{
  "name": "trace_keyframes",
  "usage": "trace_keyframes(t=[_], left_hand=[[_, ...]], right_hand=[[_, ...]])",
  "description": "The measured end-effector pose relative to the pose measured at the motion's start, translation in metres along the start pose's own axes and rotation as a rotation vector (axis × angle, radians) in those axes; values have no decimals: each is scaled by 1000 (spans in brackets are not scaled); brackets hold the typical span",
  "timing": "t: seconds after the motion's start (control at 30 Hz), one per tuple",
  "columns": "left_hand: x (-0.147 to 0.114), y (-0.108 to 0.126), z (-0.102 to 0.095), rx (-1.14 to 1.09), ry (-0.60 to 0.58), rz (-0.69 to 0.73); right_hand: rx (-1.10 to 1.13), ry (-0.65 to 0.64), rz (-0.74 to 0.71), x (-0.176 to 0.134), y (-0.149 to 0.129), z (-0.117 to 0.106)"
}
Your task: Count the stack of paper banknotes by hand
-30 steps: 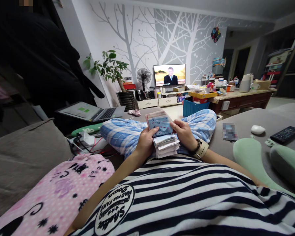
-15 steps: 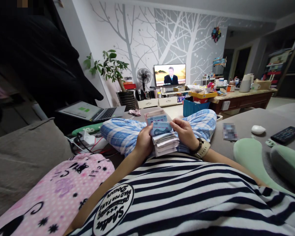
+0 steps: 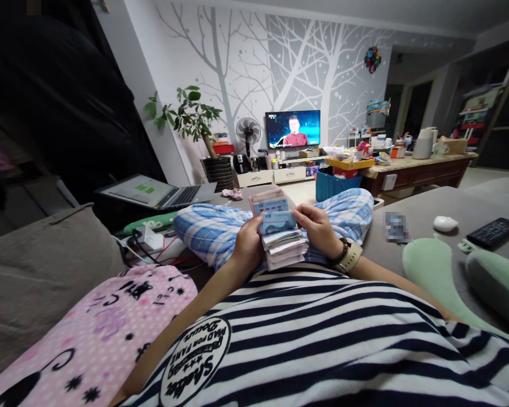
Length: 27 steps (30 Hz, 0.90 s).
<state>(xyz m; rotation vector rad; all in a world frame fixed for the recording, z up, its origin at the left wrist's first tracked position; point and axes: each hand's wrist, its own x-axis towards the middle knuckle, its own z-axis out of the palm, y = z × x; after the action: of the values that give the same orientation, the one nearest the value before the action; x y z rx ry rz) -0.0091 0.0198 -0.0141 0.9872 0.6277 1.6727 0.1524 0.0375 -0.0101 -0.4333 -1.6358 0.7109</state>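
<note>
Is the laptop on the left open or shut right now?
Open. The laptop has its lid folded back, with a lit screen showing green patches and the keyboard exposed, beside the person's plaid-clad knee.

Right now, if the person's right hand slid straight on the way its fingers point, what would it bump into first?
The right hand points leftward across the stack of notes, so it would probably meet the left hand gripping the other side first.
</note>
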Motion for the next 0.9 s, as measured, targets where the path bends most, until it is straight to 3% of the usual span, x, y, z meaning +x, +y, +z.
trace_keyframes(t=[0.37, 0.77, 0.9], left_hand=[[-3, 0, 1, 30, -7, 18], [1, -4, 4, -55, 71, -41], [-3, -1, 5, -9, 57, -39]], right_hand=[[16, 6, 12, -2, 3, 1], [77, -18, 34, -6, 6, 2], [63, 72, 43, -4, 9, 3]])
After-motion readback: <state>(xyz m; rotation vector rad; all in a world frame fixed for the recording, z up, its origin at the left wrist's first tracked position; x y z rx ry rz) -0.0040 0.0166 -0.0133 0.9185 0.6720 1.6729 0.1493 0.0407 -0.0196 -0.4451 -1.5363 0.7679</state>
